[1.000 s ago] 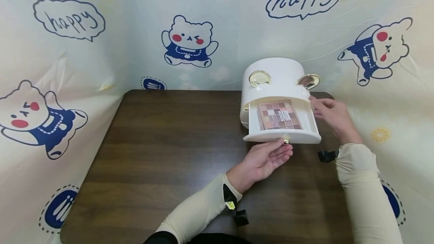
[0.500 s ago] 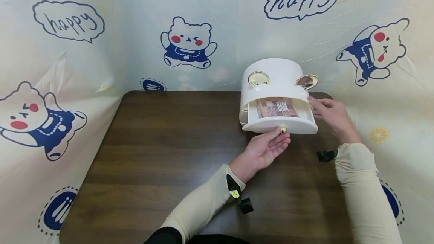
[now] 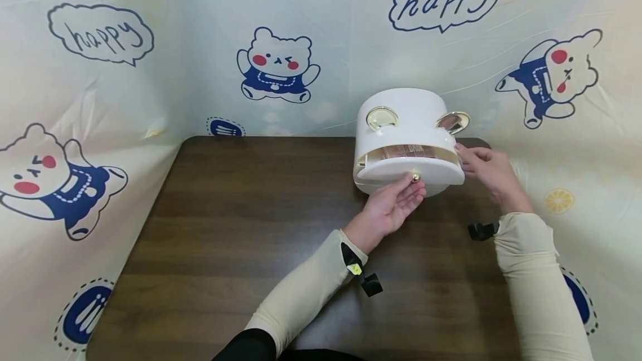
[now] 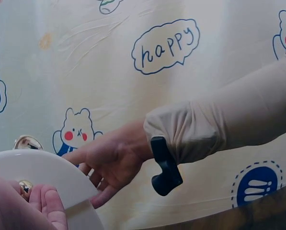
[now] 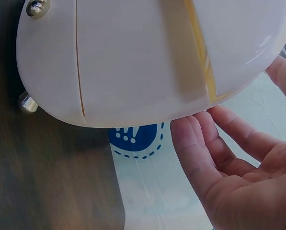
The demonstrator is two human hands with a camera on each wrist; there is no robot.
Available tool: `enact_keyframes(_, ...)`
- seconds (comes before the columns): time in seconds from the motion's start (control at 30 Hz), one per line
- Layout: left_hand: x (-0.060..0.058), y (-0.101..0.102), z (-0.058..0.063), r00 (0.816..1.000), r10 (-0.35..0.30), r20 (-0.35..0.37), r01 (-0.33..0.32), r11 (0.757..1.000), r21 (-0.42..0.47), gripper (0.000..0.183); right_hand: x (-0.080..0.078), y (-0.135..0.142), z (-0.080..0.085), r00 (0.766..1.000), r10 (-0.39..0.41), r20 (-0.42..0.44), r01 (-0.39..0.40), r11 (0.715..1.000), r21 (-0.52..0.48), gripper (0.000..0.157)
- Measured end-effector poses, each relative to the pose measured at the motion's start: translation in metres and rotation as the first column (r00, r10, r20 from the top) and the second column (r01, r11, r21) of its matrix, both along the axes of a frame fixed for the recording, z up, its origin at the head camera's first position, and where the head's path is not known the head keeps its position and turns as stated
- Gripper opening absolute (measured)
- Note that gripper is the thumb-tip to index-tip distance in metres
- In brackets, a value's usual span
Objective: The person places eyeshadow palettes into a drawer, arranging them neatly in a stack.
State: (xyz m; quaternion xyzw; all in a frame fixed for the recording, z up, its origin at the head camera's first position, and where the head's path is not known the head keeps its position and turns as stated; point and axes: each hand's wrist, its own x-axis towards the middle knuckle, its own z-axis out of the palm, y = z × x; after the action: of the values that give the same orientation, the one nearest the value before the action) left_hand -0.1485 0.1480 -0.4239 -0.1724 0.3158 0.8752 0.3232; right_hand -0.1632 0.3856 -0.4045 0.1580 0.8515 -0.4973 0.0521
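Note:
A white rounded storage box [image 3: 408, 102] with gold-rimmed discs stands at the table's back right. Its upper drawer [image 3: 441, 170] is partly out, and a makeup palette [image 3: 408, 151] shows in the narrow gap above the drawer front. My left hand [image 3: 388, 208] pinches the small gold drawer knob [image 3: 416, 177] between thumb and fingers. On the box's right side rest the fingertips of my right hand [image 3: 494, 177]. In the right wrist view, extended fingers [image 5: 190, 148] touch the box's edge. The left wrist view shows the left fingers [image 4: 51, 206] close by the knob.
A dark wooden table [image 3: 241, 210] extends to the left of the box. Behind and beside it hangs a pale cloth [image 3: 200, 60] printed with bears and the word happy. One gold disc [image 3: 453, 122] juts out from the box's upper right.
My left hand has moved away from me with the knob, sliding the drawer further into the box. Less of the palette shows now. The right hand stays at the box's side.

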Motion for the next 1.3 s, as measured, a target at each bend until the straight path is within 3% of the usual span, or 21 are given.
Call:
enact_keyframes(0.67,-0.027,0.013,-0.002,0.993,0.107,-0.055,-0.110,0.993,-0.047,0.011,-0.002,0.002,-0.003,1.000,0.001,-0.026,-0.003,0.996,-0.085,0.088)
enact_keyframes(0.83,-0.026,0.012,-0.005,0.992,0.089,-0.085,-0.095,0.993,-0.063,0.016,-0.003,0.001,-0.004,1.000,0.007,-0.022,-0.008,0.996,-0.083,0.089)
enact_keyframes(0.97,-0.018,0.003,-0.011,0.984,0.000,-0.179,-0.021,0.993,-0.115,0.031,-0.005,-0.001,-0.006,1.000,-0.006,-0.026,0.004,0.996,-0.088,0.089)
enact_keyframes(1.03,-0.014,-0.006,-0.010,0.952,-0.086,-0.294,0.029,0.981,-0.194,0.035,-0.005,-0.001,-0.006,0.999,-0.013,-0.036,0.010,0.996,-0.091,0.088)
enact_keyframes(1.07,-0.013,-0.011,-0.008,0.923,-0.131,-0.361,0.043,0.969,-0.243,0.036,-0.005,-0.001,-0.007,0.999,-0.014,-0.041,0.010,0.996,-0.090,0.087)
enact_keyframes(1.2,-0.015,-0.035,0.007,0.756,-0.284,-0.589,0.012,0.907,-0.422,0.032,-0.004,0.000,-0.008,0.998,-0.008,-0.064,0.003,0.997,-0.075,0.084)
enact_keyframes(1.3,-0.023,-0.060,0.023,0.624,-0.368,-0.690,-0.093,0.841,-0.533,0.032,-0.001,0.002,-0.007,0.997,-0.022,-0.080,0.016,0.997,-0.070,0.082)
